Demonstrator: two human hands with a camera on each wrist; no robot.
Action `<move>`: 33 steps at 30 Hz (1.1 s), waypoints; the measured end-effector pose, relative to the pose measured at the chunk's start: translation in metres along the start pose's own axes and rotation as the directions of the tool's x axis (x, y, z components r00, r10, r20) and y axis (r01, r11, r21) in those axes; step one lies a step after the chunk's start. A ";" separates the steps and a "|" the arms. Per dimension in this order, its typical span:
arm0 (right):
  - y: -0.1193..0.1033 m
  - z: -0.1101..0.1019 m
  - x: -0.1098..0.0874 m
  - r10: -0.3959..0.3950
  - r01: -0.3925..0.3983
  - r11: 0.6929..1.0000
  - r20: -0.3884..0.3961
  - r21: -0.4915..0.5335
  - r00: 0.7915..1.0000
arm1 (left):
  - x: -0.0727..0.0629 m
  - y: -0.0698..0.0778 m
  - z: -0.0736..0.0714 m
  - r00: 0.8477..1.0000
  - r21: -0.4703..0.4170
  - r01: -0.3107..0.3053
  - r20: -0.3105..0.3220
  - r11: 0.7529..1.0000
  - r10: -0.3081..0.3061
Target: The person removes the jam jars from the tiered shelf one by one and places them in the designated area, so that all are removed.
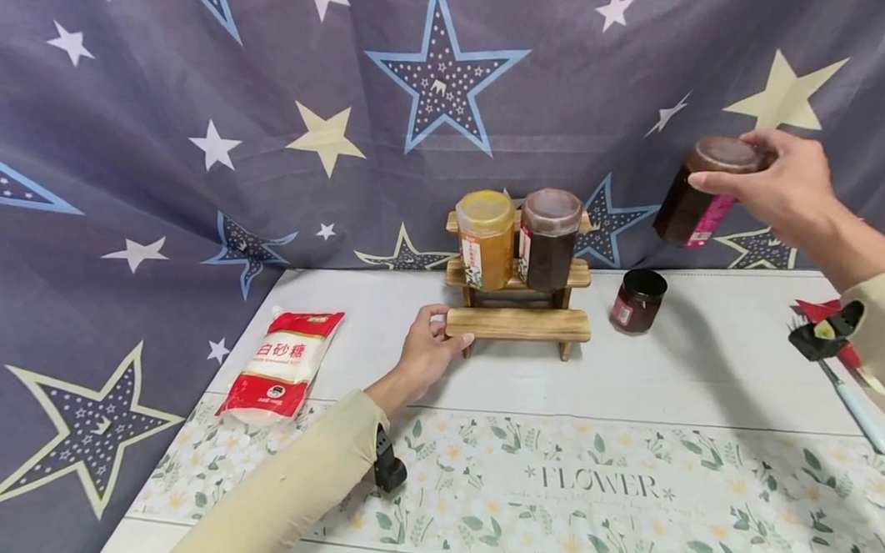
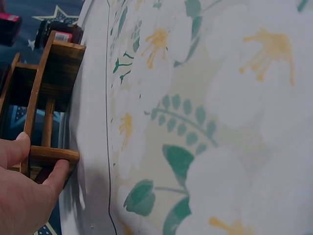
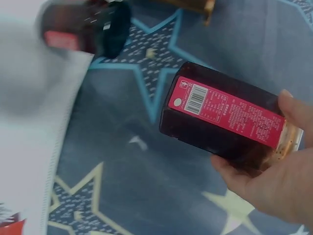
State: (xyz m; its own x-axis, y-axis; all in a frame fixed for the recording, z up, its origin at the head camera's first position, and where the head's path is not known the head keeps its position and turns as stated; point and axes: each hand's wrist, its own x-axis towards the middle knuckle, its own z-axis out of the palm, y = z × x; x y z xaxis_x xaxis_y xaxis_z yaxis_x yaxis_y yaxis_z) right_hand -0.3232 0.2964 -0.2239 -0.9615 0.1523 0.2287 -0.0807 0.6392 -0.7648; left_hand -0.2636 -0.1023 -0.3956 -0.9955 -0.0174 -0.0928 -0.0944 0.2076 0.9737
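A tiered wooden rack [image 1: 518, 323] stands near the back of the table. My left hand [image 1: 427, 351] grips the left end of its lowest step, thumb and fingers around the board, as the left wrist view also shows. On the middle step sit a jar of orange-yellow contents [image 1: 494, 258] and a dark brown jar [image 1: 544, 261], side by side. My right hand [image 1: 796, 182] holds a large dark jar with a pink label [image 3: 222, 115] in the air near its lid, tilted. Below it, a small dark jar with a black lid [image 1: 638, 302] stands on the table, right of the rack.
A red and white bag of sugar [image 1: 284, 362] lies left of the rack. At the right edge lie a light-blue-handled utensil [image 1: 859, 411] and red items, partly hidden by the right sleeve. A star-patterned curtain [image 1: 386, 198] hangs behind the table. A flowered runner [image 1: 475, 512] crosses the front.
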 end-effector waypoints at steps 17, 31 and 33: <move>0.086 0.031 -0.027 0.012 -0.019 0.993 -0.060 -0.118 0.998 | -0.001 0.000 0.001 1.000 -0.023 -0.007 -0.001 1.000 0.007; 0.109 0.051 -0.045 -0.009 0.005 0.994 -0.036 -0.105 0.999 | 0.000 0.000 0.000 1.000 -0.044 0.003 0.009 0.999 -0.002; 0.111 0.053 -0.046 -0.004 0.002 0.995 -0.026 -0.095 1.000 | -0.001 0.001 -0.001 1.000 -0.038 0.003 0.007 0.999 -0.003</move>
State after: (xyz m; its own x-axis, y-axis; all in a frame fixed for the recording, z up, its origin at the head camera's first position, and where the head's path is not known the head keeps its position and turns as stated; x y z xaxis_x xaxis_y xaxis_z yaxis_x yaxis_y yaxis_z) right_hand -0.3015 0.3205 -0.3510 -0.9541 0.1687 0.2472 -0.0570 0.7085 -0.7034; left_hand -0.2630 -0.1027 -0.3946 -0.9953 -0.0113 -0.0967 -0.0972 0.1706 0.9805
